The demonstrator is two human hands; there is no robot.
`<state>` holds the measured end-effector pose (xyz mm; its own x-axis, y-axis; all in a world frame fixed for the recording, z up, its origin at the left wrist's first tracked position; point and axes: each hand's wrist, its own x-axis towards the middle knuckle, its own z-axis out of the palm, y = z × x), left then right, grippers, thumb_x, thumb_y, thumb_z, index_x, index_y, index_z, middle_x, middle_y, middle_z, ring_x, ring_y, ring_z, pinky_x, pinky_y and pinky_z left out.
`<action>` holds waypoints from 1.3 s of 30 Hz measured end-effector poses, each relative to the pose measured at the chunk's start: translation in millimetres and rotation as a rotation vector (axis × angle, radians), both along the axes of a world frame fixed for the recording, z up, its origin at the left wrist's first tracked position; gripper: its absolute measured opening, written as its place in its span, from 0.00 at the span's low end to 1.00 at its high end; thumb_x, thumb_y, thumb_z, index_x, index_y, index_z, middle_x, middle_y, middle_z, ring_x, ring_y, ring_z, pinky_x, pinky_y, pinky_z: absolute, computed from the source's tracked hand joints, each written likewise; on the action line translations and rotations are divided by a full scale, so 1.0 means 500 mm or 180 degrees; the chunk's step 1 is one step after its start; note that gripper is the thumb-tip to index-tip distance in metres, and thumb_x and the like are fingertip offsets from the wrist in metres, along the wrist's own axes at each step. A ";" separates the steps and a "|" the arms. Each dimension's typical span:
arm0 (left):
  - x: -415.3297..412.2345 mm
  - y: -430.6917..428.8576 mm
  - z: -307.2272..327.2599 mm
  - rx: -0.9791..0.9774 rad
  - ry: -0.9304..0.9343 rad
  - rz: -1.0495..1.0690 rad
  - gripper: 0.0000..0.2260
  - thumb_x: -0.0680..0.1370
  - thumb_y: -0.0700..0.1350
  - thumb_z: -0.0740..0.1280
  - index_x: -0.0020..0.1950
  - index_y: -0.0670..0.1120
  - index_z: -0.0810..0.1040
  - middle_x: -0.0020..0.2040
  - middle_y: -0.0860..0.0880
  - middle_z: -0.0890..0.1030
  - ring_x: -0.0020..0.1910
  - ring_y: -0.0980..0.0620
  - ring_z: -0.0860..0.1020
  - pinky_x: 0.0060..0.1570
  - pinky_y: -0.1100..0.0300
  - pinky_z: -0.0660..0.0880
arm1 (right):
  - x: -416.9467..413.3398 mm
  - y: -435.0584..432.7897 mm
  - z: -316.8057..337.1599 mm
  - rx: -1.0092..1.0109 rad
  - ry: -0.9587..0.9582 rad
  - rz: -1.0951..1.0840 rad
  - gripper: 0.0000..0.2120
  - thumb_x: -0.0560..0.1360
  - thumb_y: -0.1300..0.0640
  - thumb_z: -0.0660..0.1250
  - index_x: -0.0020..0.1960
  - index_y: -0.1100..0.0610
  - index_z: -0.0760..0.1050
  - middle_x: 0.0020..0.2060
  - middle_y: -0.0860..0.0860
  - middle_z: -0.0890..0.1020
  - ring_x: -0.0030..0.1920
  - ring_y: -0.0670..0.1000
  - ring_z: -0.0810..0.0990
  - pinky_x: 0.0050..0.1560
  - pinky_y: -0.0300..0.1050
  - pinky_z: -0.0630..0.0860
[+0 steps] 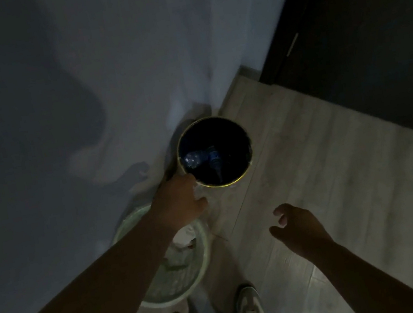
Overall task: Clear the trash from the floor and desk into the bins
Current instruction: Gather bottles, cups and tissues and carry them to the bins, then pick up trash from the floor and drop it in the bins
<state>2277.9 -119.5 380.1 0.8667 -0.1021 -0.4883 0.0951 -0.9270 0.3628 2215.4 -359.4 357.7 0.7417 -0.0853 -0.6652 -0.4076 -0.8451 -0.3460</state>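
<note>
Dim light, head camera looking down: I am looking at a round dark bin with a yellowish rim, standing on the pale plank floor where it is meeting the grey wall. Clear plastic bottles are lying inside it, on the side nearer the wall.

The person's left hand is reaching to the near-left edge of the dark bin, its knuckles just at the rim. The back of the hand is hiding its fingers, so I cannot tell how far they are closing. Something clear and crinkled is showing just beside the thumb, under the bin's near rim. Whether the hand is gripping it I cannot tell either.

The right hand is hanging in the air nearer the camera and to the right of the dark bin, well apart from it, with fingers loosely curled and nothing in them.

A pale green bin is sitting just nearer than the dark bin, under the left forearm, with crumpled white paper inside. The person's shoes are standing nearer still. A dark door is rising beyond and to the right.
</note>
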 end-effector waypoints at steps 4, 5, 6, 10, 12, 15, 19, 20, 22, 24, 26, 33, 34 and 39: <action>-0.007 0.034 0.104 0.0110 -0.0112 -0.0258 0.11 0.75 0.50 0.66 0.50 0.43 0.72 0.53 0.45 0.77 0.55 0.45 0.76 0.50 0.57 0.70 | 0.026 0.034 0.099 -0.0017 -0.0158 0.0105 0.18 0.74 0.54 0.68 0.64 0.54 0.72 0.51 0.51 0.79 0.50 0.50 0.79 0.49 0.42 0.76; -0.006 0.043 0.138 0.0130 -0.0187 -0.0333 0.11 0.74 0.50 0.66 0.48 0.44 0.71 0.52 0.45 0.77 0.54 0.45 0.76 0.47 0.58 0.68 | 0.036 0.044 0.133 -0.0028 -0.0224 0.0132 0.18 0.74 0.54 0.68 0.63 0.55 0.72 0.50 0.52 0.79 0.50 0.51 0.79 0.50 0.44 0.76; -0.006 0.052 0.176 0.0148 -0.0263 -0.0392 0.12 0.74 0.51 0.66 0.50 0.44 0.72 0.51 0.45 0.77 0.54 0.46 0.76 0.45 0.59 0.66 | 0.046 0.054 0.169 -0.0022 -0.0307 0.0131 0.18 0.74 0.55 0.68 0.62 0.55 0.73 0.49 0.52 0.79 0.51 0.52 0.79 0.51 0.45 0.76; -0.003 0.084 0.356 0.0044 -0.0361 -0.0558 0.14 0.75 0.51 0.66 0.55 0.43 0.73 0.50 0.47 0.74 0.52 0.47 0.76 0.43 0.60 0.68 | 0.091 0.095 0.350 -0.0042 -0.0718 0.0389 0.21 0.74 0.55 0.69 0.65 0.56 0.71 0.56 0.54 0.79 0.57 0.53 0.77 0.56 0.43 0.73; 0.009 0.102 0.463 0.0068 -0.0533 -0.0712 0.19 0.76 0.52 0.66 0.62 0.43 0.72 0.58 0.45 0.74 0.56 0.45 0.75 0.53 0.55 0.72 | 0.115 0.112 0.462 -0.0078 -0.0936 0.0611 0.23 0.75 0.54 0.68 0.68 0.56 0.69 0.61 0.54 0.76 0.61 0.53 0.75 0.58 0.42 0.70; 0.030 0.135 0.646 0.0121 -0.1005 -0.0793 0.25 0.77 0.54 0.65 0.71 0.45 0.66 0.66 0.46 0.71 0.62 0.48 0.72 0.60 0.59 0.68 | 0.154 0.134 0.657 -0.0244 -0.1384 0.0945 0.23 0.77 0.53 0.66 0.70 0.55 0.66 0.63 0.53 0.75 0.62 0.52 0.74 0.60 0.40 0.68; 0.029 0.187 0.911 0.0210 -0.1727 -0.0792 0.26 0.76 0.55 0.66 0.72 0.48 0.66 0.66 0.47 0.72 0.63 0.49 0.72 0.61 0.60 0.67 | 0.169 0.178 0.945 -0.0105 -0.1989 0.1153 0.22 0.77 0.53 0.67 0.69 0.53 0.67 0.61 0.52 0.76 0.59 0.49 0.75 0.60 0.42 0.73; 0.020 0.203 0.974 0.0251 -0.1905 -0.0773 0.26 0.76 0.55 0.66 0.71 0.48 0.66 0.66 0.47 0.72 0.63 0.49 0.72 0.61 0.60 0.67 | 0.166 0.191 1.012 -0.0109 -0.2136 0.1255 0.23 0.77 0.52 0.67 0.70 0.53 0.67 0.61 0.51 0.76 0.60 0.48 0.75 0.61 0.41 0.72; -0.011 0.241 1.089 0.0357 -0.2229 -0.0696 0.26 0.75 0.56 0.66 0.71 0.49 0.66 0.66 0.49 0.72 0.64 0.51 0.72 0.62 0.62 0.66 | 0.153 0.220 1.133 -0.0106 -0.2440 0.1485 0.24 0.76 0.50 0.68 0.70 0.52 0.67 0.62 0.50 0.75 0.61 0.47 0.74 0.61 0.39 0.70; -0.045 0.282 1.196 0.0465 -0.2592 -0.0587 0.26 0.75 0.56 0.67 0.71 0.50 0.67 0.66 0.51 0.72 0.63 0.53 0.73 0.61 0.64 0.65 | 0.136 0.247 1.243 -0.0053 -0.2810 0.1668 0.25 0.75 0.49 0.68 0.70 0.51 0.68 0.63 0.48 0.75 0.61 0.46 0.74 0.62 0.37 0.69; -0.088 0.317 1.290 0.0537 -0.2946 -0.0443 0.25 0.75 0.57 0.67 0.70 0.50 0.70 0.64 0.51 0.74 0.60 0.54 0.75 0.57 0.66 0.66 | 0.115 0.270 1.334 0.0037 -0.3146 0.1839 0.25 0.74 0.48 0.69 0.69 0.49 0.68 0.63 0.47 0.75 0.62 0.46 0.73 0.64 0.38 0.68; -0.227 0.346 1.510 0.0934 -0.3527 -0.0158 0.23 0.75 0.56 0.67 0.69 0.53 0.71 0.64 0.56 0.74 0.52 0.61 0.74 0.48 0.76 0.62 | 0.072 0.320 1.543 0.0435 -0.4046 0.2343 0.25 0.72 0.44 0.70 0.67 0.45 0.70 0.62 0.43 0.75 0.60 0.44 0.74 0.63 0.39 0.69; -0.244 0.344 1.530 0.1003 -0.3593 -0.0086 0.23 0.75 0.56 0.67 0.69 0.54 0.71 0.64 0.57 0.74 0.51 0.62 0.73 0.46 0.78 0.60 | 0.072 0.322 1.563 0.0499 -0.4146 0.2422 0.24 0.72 0.43 0.70 0.67 0.44 0.70 0.62 0.42 0.75 0.60 0.44 0.74 0.62 0.38 0.69; -0.333 0.313 1.596 0.1304 -0.3781 0.0387 0.23 0.74 0.58 0.67 0.68 0.54 0.70 0.62 0.58 0.75 0.56 0.60 0.75 0.51 0.74 0.65 | 0.070 0.342 1.636 0.1122 -0.4496 0.2943 0.20 0.72 0.44 0.69 0.63 0.42 0.72 0.56 0.37 0.75 0.55 0.38 0.73 0.53 0.29 0.66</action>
